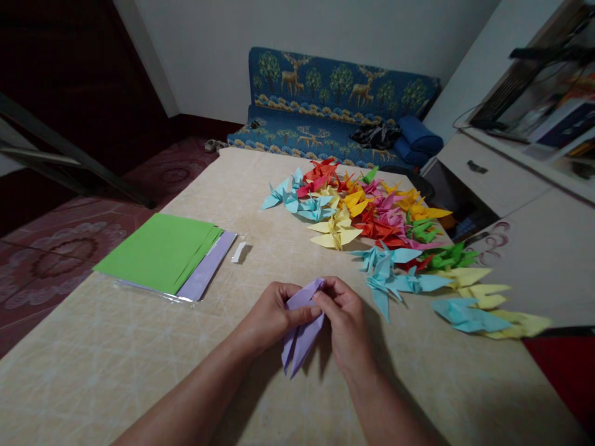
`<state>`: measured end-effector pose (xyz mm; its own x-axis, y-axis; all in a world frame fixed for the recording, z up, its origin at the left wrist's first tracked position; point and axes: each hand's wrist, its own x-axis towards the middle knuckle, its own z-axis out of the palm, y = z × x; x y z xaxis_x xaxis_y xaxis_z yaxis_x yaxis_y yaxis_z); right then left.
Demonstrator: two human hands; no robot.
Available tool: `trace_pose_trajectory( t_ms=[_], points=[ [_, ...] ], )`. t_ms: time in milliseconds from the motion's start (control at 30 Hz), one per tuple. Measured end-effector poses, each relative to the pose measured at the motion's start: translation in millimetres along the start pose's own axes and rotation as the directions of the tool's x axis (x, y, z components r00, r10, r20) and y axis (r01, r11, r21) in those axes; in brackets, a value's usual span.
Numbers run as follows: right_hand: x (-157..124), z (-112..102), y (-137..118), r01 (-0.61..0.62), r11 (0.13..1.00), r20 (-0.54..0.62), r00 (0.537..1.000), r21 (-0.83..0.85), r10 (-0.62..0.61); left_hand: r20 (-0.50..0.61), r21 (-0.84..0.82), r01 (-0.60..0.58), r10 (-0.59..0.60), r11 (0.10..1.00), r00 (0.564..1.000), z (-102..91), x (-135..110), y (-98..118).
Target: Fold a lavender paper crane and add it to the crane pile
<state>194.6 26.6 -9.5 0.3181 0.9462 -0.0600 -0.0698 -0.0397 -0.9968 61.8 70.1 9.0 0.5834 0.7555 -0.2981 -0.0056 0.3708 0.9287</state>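
A folded piece of lilac paper is held above the beige table, its two long points hanging down. My left hand pinches its upper left side, thumb across the front. My right hand grips the upper right part, fingers curled round the top fold. Both hands are closed on the paper, just above the table's near middle.
A stack of green and lilac paper sheets in a clear wrapper lies to the left. Several finished paper cranes in many colours spread across the right and far side. A small white scrap lies beside the stack. A blue patterned sofa stands beyond.
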Motion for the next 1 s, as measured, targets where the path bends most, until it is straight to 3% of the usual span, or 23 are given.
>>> trace_pose_trajectory(
  t_ms=[167,567,700,1000],
  points=[
    [0,2,4,-0.015,0.991,-0.054,0.998,0.135,0.022,0.017,0.042,0.01,-0.011,0.999,1.0,0.3,0,-3],
    [-4,11,-10,0.046,0.995,-0.21,0.976,-0.084,-0.063,0.005,0.036,0.025,-0.025,0.999,1.0,1.4,-1,-2],
    [-6,14,-10,0.089,0.987,-0.196,0.974,-0.137,-0.115,-0.004,0.027,-0.01,0.01,1.0,1.0,0.6,1,-3],
    [-3,12,-4,0.083,0.991,-0.156,0.983,-0.109,-0.1,0.012,0.03,-0.02,0.02,0.999,1.0,0.3,1,-4]
  ],
)
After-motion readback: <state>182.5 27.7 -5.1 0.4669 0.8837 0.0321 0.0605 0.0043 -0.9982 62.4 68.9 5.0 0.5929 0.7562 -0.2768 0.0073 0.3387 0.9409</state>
